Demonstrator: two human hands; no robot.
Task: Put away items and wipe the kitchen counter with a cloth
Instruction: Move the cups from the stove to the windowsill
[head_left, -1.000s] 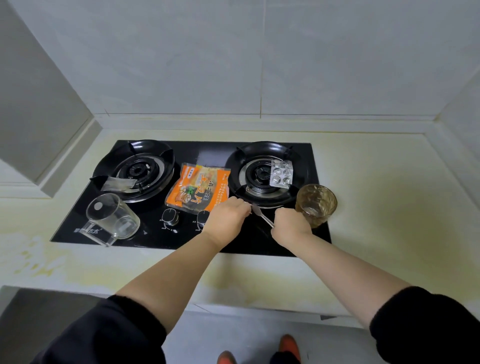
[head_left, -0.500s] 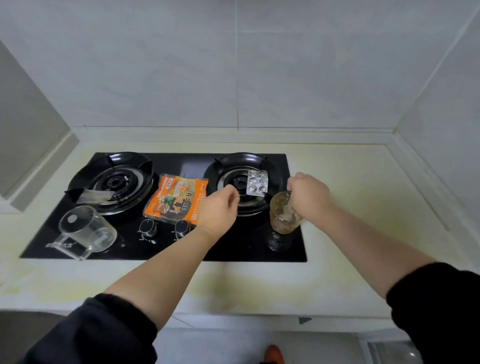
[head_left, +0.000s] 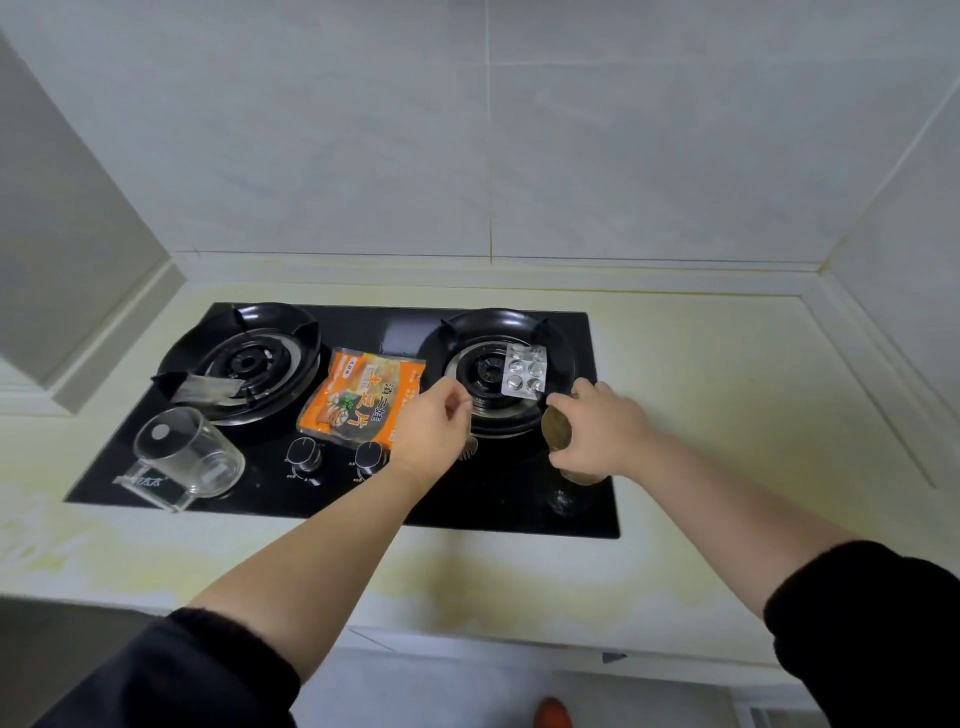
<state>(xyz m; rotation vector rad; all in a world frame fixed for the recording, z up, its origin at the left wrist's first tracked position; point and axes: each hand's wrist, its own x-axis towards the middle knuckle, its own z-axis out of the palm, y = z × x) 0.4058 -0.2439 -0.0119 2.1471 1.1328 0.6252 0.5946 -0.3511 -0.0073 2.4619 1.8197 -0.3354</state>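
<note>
My right hand (head_left: 597, 434) is wrapped around an amber drinking glass (head_left: 555, 428) at the front right of the black gas hob (head_left: 519, 509). My left hand (head_left: 428, 428) is curled shut just left of it, by the right burner (head_left: 485, 371). Fork tines (head_left: 467, 448) stick out from under its fingers, and the rest of the fork is hidden. An orange snack packet (head_left: 363, 397) lies between the burners. A silver pill blister (head_left: 524, 370) rests on the right burner. A clear glass mug (head_left: 187, 457) lies on its side at the front left.
A clear plastic wrapper (head_left: 205, 388) lies on the left burner (head_left: 249, 361). Two knobs (head_left: 304, 452) sit at the hob's front. The pale, yellow-stained counter (head_left: 727, 415) runs right to a tiled corner wall. No cloth is in view.
My right hand left the utensil in front of the right burner, reached over the amber glass, and now grips its side. My left hand stayed closed beside the burner.
</note>
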